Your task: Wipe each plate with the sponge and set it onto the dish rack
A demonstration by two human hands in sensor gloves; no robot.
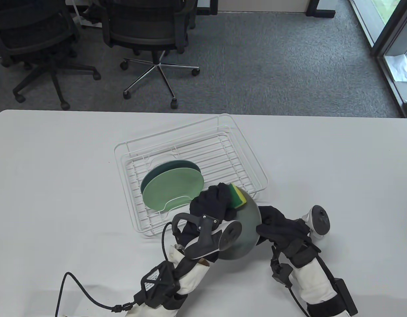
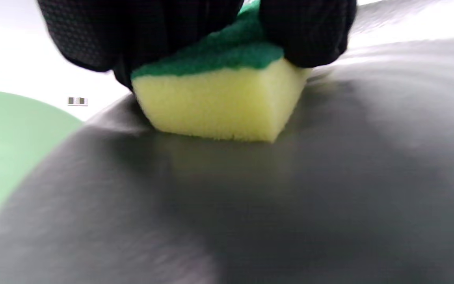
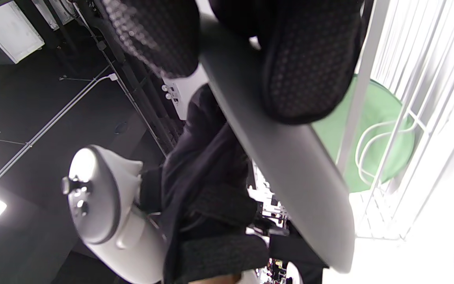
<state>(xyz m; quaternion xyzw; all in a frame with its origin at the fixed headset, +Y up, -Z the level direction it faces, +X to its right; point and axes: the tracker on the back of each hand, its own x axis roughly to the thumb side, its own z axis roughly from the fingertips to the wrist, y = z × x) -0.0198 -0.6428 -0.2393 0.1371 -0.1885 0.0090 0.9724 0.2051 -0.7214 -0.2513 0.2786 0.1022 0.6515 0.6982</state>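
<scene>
Two green plates (image 1: 173,191) already stand in the rack (image 1: 243,145); beside it, right hand (image 1: 282,228) grips the grey plate (image 1: 246,228) while left hand (image 1: 211,203) pinches the sponge (image 1: 237,196), wiping; racking remains.

Your sponge (image 2: 215,104): porous yellow foam, rough green scouring layer on top. Grey plate (image 2: 290,197) you hold: smooth, soft satin sheen. Light green plate (image 1: 173,191) in the rack: smooth, matt. Dish rack (image 1: 243,145): white coated wire, slightly glossy. Your gloves: black knit cloth, dotted texture on the fingers (image 3: 306,71). Tabletop (image 1: 58,181): white, matt, smooth.
</scene>
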